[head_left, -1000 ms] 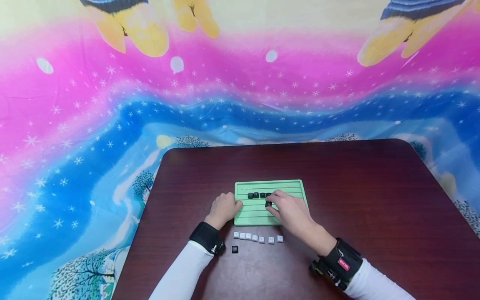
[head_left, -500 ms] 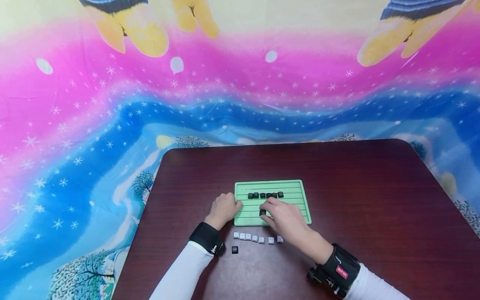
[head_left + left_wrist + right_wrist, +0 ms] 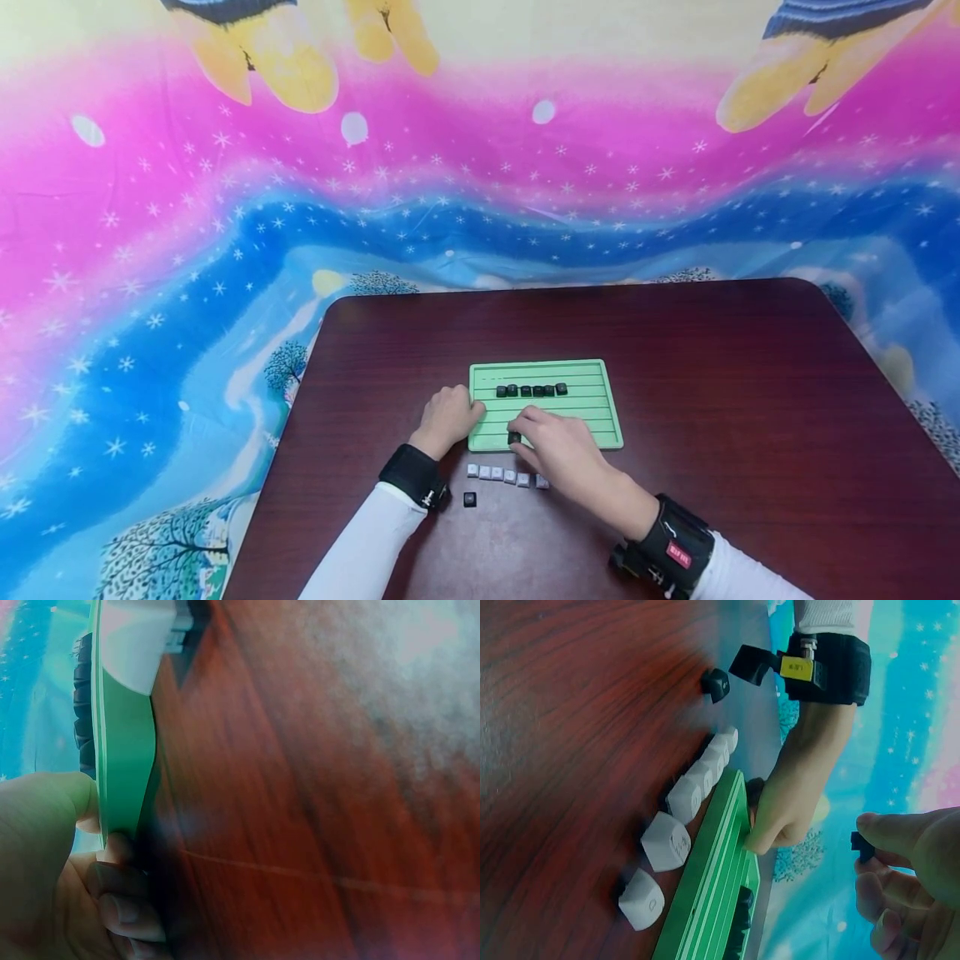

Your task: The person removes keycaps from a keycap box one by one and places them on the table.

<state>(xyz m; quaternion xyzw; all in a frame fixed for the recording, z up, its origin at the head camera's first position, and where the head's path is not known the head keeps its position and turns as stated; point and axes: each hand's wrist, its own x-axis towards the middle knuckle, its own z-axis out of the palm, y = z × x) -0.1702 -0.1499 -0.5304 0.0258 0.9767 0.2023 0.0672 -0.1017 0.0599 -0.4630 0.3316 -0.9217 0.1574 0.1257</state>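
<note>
My right hand (image 3: 566, 446) pinches a black keycap (image 3: 513, 437) between thumb and fingertips, over the front part of a ribbed green tray (image 3: 596, 427). In the right wrist view, that small keycap (image 3: 862, 846) shows raised above the tray. My left hand (image 3: 444, 421) grips the tray's left edge, its thumb on the rim and the other fingers curled at the side and underneath in the left wrist view. Several black keycaps (image 3: 526, 391) stand in a row across one of the tray's upper grooves.
Several white keycaps (image 3: 497, 473) lie in a loose line on the dark wooden table (image 3: 720, 375), just in front of the tray. A single black keycap (image 3: 470, 500) sits nearer the person, below the line's left end. A patterned cloth (image 3: 450, 167) hangs behind the table.
My right hand has moved left and toward the person with the black keycap, uncovering the right end of the black row. The left hand has stayed at the tray's edge.
</note>
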